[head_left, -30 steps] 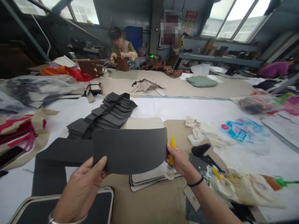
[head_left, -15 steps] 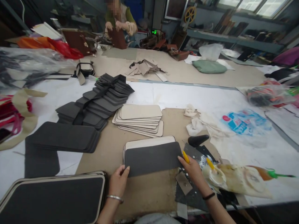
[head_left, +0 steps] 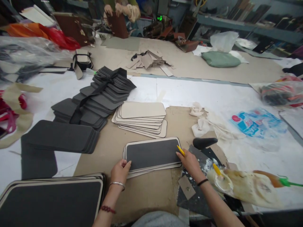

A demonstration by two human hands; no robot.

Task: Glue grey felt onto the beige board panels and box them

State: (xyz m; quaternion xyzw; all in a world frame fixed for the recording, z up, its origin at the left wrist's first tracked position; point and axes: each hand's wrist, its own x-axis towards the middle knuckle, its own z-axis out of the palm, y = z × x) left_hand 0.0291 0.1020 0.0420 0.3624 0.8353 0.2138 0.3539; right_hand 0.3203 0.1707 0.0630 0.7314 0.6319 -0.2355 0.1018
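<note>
A dark grey panel [head_left: 153, 154] with rounded corners lies on a small stack of cream, dark-edged boards [head_left: 142, 173], leaving a narrow cream border. My left hand [head_left: 120, 172] is closed at the panel's lower left corner, thumb on top and fingers at the stack's edge. My right hand [head_left: 191, 162] holds a slim yellow stick [head_left: 180, 150], its tip over the panel's upper right corner. The thumb of that hand touches the panel's right end. Behind these lies a fanned pile of cream boards [head_left: 143, 109].
Dark grey panels [head_left: 59, 135] and a strapped bundle [head_left: 97, 97] lie left. Larger bordered panels [head_left: 52, 201] are stacked front left. At right are a glue-smeared pot [head_left: 221, 182], a green-tipped bottle [head_left: 267, 178] and a black-handled tool [head_left: 204, 142]. A co-worker [head_left: 121, 12] handles a brown piece across the table.
The dark panel has moved up and now lies within the border of the cream board. My right hand shifted slightly left. The view tilted down a little.
</note>
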